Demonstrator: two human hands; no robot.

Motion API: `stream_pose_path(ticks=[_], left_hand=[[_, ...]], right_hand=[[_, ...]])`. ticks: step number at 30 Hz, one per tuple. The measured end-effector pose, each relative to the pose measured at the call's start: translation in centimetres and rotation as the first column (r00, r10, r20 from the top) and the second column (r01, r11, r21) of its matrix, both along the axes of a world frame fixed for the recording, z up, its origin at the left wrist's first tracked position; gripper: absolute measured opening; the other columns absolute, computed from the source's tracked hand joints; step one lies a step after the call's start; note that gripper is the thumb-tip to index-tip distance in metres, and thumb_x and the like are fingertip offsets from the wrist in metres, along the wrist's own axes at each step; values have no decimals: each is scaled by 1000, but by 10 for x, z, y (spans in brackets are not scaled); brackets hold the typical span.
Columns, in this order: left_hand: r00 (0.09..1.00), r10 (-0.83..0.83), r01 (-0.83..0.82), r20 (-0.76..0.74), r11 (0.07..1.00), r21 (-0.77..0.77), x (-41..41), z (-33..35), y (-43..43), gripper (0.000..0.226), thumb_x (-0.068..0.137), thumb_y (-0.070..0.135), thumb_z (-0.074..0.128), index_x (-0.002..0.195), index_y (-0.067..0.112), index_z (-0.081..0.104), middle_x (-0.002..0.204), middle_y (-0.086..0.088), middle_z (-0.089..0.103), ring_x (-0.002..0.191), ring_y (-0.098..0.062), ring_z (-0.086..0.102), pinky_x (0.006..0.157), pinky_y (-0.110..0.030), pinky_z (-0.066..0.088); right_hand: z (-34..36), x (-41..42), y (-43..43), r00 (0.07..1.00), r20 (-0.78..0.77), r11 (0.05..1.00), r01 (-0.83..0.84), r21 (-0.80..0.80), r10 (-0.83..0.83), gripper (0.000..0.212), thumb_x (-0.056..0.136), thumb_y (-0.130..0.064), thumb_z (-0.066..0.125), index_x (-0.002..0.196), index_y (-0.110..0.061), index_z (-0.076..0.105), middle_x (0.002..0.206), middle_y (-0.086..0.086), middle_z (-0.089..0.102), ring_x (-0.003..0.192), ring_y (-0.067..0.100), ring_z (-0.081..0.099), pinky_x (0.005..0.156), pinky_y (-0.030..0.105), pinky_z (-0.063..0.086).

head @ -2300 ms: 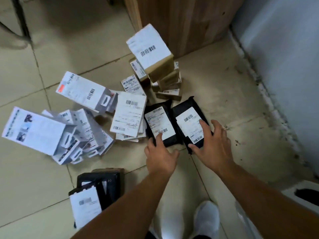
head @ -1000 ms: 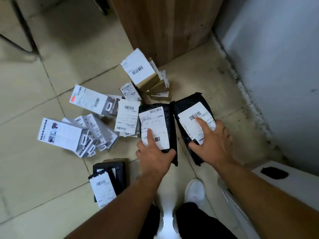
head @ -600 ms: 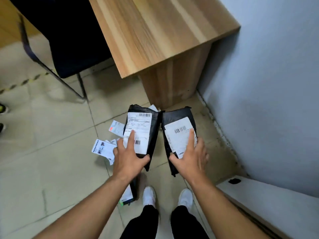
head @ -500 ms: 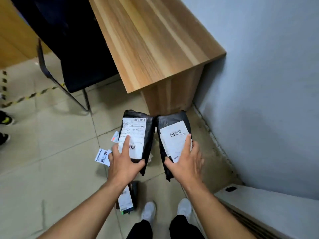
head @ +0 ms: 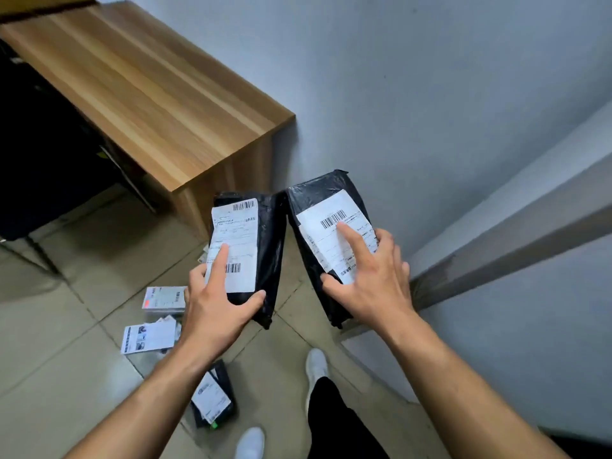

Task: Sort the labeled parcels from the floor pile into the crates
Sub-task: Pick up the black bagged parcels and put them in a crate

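black plastic parcels, one each: left hand [head: 215, 313] grips left parcel [head: 270, 233], right hand [head: 374, 286] grips right parcel [head: 318, 193], side by side above floor pile [head: 150, 337].

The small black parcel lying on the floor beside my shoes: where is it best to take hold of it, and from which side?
Probably from above, across its two long edges near the middle. The black parcel lies flat on the floor tiles, white label up, so only its edges offer a hold.
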State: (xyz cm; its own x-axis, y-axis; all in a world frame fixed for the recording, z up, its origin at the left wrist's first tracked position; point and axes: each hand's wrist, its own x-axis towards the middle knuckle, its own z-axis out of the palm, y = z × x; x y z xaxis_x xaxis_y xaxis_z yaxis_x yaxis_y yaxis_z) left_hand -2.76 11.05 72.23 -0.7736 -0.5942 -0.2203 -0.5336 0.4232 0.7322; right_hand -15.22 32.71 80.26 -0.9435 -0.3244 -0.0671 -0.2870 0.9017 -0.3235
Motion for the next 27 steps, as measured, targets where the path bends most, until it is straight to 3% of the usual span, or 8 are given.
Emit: stream_pose_path(ticks=[3, 6, 12, 19, 23, 27], left_hand=[[993, -118, 118, -5, 993, -3, 26, 11, 13, 108, 64, 71, 63, 156, 48, 13, 136, 0, 32, 133, -25, 35, 112, -43, 37], [974, -226, 226, -13, 974, -7, 46, 25, 30, 109, 66, 70, 65, 158, 47, 12, 138, -1, 32, 136, -25, 32, 113, -43, 35], [899, -436, 433, -32, 898, -81, 63, 42, 91, 104, 79, 57, 75, 159, 44, 10, 139, 0, 29, 133, -26, 32, 109, -43, 36], [747, -665, 661, -17, 745, -89, 89, 43, 206, 104, 77, 57, 75, 159, 43, 13, 137, 1, 29, 134, -23, 31, 106, -36, 36], [625, -781, 778, -3, 623, -78, 113, 43, 287, 103, 76, 53, 77, 158, 44, 16, 134, 2, 30, 130, -23, 34, 101, -31, 35], [520, -854, 853, -5, 519, -54, 141, 49, 379, 100, 77, 53, 77, 158, 45, 17, 137, 1, 30, 134, -23, 32, 109, -36, 37]], right_hand=[[17, 47, 32, 996, 12, 995, 91, -28, -91, 96, 70, -66, 67, 150, -58, 16, 146, 1, 26, 132, 26, 34, 107, 46, 33], [21, 89, 62, 981, 10, 980, 192, -54, -192, 102, 69, -67, 68, 151, -58, 9, 145, 0, 26, 132, 25, 34, 107, 44, 33], [22, 159, 138, 930, -47, 930, 362, -69, -365, 93, 69, -68, 63, 150, -55, 20, 143, 0, 27, 130, 27, 37, 106, 45, 34], [15, 244, 258, 806, -68, 809, 586, -56, -588, 90, 71, -66, 72, 150, -55, 30, 145, -1, 27, 133, 25, 34, 108, 47, 33], [7, 306, 335, 700, -80, 704, 708, -54, -710, 89, 65, -71, 60, 148, -55, 32, 143, -2, 28, 128, 25, 38, 104, 48, 37], [3, 371, 411, 572, -54, 574, 810, -119, -819, 89, 63, -71, 56, 148, -52, 33, 146, -2, 29, 127, 24, 40, 107, 45, 39]])
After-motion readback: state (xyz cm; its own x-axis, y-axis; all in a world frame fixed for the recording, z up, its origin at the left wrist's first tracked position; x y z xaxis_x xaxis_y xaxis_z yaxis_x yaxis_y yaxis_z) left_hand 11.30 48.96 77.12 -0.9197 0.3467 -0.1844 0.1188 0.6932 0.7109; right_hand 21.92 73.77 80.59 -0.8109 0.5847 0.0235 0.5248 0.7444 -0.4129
